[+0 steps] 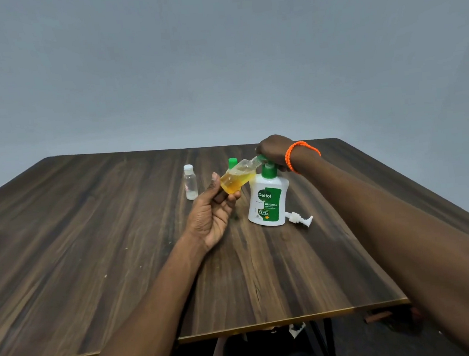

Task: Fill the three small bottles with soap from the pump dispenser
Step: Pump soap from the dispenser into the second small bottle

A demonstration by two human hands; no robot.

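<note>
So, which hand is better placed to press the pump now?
Right. The right hand already rests on the pump, while the left hand holds the tilted bottle at its nozzle.

Pump dispenser [268, 200], white with green label, standing below the right hand [273, 153]: reads "Dettol", "ORIGINAL", "99.99%". Smaller print on the label illegible.

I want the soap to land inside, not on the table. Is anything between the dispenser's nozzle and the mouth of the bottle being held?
Nothing visible: the left hand tilts the small bottle with its open mouth right at the pump dispenser nozzle, under the right hand.
</note>
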